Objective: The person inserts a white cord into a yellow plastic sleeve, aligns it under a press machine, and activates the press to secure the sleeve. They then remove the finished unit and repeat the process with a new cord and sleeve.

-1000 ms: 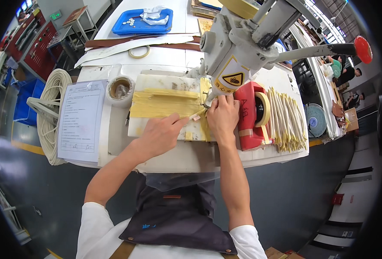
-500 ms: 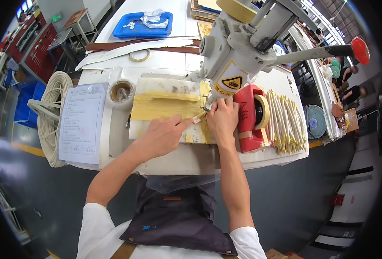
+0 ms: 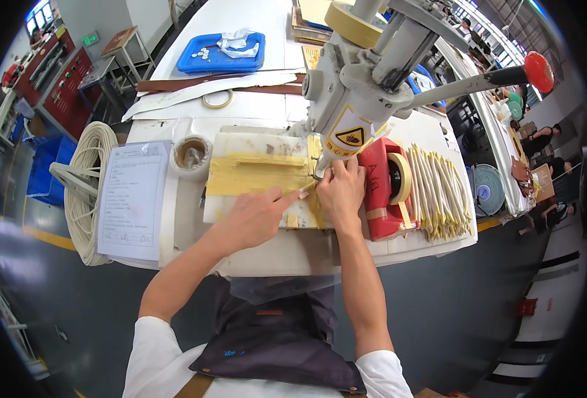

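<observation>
My left hand lies over the white board, its fingers curled and the index finger stretched to the right. At that fingertip is a short cord end, pale with yellow tape, pinched as far as I can see. My right hand is closed just below the nose of a grey hand press, and whatever it holds is hidden behind the fingers. Yellow tape covers much of the board. The press lever, with its red knob, sticks out to the right, untouched.
A red tape dispenser stands right of my right hand, beside a row of white cords with yellow-taped ends. To the left are a clear-wrapped roll, a printed sheet and a cord coil. A blue tray lies farther back.
The whole view has shifted slightly, with the table sitting a little lower. Both hands keep about the same place by the press nose, the left fingertip still at the cord end.
</observation>
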`<control>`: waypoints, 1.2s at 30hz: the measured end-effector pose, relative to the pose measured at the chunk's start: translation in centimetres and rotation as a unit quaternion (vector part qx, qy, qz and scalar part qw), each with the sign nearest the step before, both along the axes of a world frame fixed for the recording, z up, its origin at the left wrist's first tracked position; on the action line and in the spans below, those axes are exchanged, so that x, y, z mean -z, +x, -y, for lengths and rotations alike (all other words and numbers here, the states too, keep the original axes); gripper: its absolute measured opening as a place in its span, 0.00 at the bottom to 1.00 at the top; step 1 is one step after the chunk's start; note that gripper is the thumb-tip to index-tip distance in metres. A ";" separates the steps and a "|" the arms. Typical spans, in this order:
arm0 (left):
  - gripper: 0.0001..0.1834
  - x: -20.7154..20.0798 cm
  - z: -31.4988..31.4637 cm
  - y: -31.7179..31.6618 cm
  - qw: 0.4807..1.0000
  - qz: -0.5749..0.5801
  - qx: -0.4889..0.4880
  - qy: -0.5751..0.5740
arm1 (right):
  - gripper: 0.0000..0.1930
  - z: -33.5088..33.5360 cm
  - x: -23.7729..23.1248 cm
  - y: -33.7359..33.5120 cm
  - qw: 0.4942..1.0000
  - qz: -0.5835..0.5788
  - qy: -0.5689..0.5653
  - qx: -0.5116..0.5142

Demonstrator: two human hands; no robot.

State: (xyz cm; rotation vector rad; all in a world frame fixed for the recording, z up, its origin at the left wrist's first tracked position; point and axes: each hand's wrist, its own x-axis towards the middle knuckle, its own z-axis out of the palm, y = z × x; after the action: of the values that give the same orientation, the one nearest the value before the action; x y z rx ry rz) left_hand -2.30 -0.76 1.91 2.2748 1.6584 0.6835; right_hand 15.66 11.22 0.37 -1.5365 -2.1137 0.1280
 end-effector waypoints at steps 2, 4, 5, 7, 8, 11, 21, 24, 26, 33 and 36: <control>0.29 0.2 0.0 -0.1 1.000 -0.007 0.003 -0.014 | 0.16 0.0 0.0 0.0 1.000 0.000 -0.014 0.000; 0.31 0.4 -0.1 -0.1 1.000 -0.014 0.007 -0.020 | 0.17 0.0 0.1 0.2 1.000 -0.003 -0.025 -0.005; 0.31 0.3 -0.1 -0.1 1.000 -0.018 0.008 -0.019 | 0.17 0.0 0.1 0.3 1.000 -0.007 -0.028 -0.011; 0.31 0.2 -0.1 -0.1 1.000 -0.022 0.010 -0.019 | 0.18 0.0 -0.1 0.5 0.999 -0.013 -0.039 -0.021; 0.31 0.0 -0.1 -0.1 0.999 -0.023 0.010 -0.020 | 0.19 0.1 -0.2 0.6 0.998 -0.017 -0.046 -0.025; 0.32 -0.4 -0.1 0.0 0.999 -0.030 0.010 -0.037 | 0.21 0.2 0.3 1.2 0.996 -0.057 -0.060 -0.037; 0.33 -0.9 -0.3 0.2 0.997 -0.019 0.012 -0.067 | 0.28 0.3 0.2 1.5 0.987 -0.125 -0.094 -0.034; 0.31 -1.2 -0.1 0.4 0.999 -0.023 0.005 -0.044 | 0.29 0.3 -0.1 1.7 0.983 -0.142 -0.104 -0.047; 0.30 -0.4 -0.2 0.3 0.999 -0.025 0.008 -0.028 | 0.29 0.6 -0.3 1.5 0.981 -0.165 -0.101 -0.034; 0.31 -1.5 -0.3 0.3 0.995 -0.048 0.008 -0.088 | 0.32 0.1 -0.5 2.1 0.974 -0.169 -0.141 -0.044; 0.31 -1.6 -0.1 0.3 0.995 -0.051 0.009 -0.090 | 0.33 0.1 -0.4 2.2 0.973 -0.175 -0.140 -0.050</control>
State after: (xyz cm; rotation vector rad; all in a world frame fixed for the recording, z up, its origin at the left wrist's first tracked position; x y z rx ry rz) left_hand -1.98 -0.63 3.47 2.2272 1.6670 0.4026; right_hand 17.87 11.14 0.82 -1.4314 -1.9448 0.7069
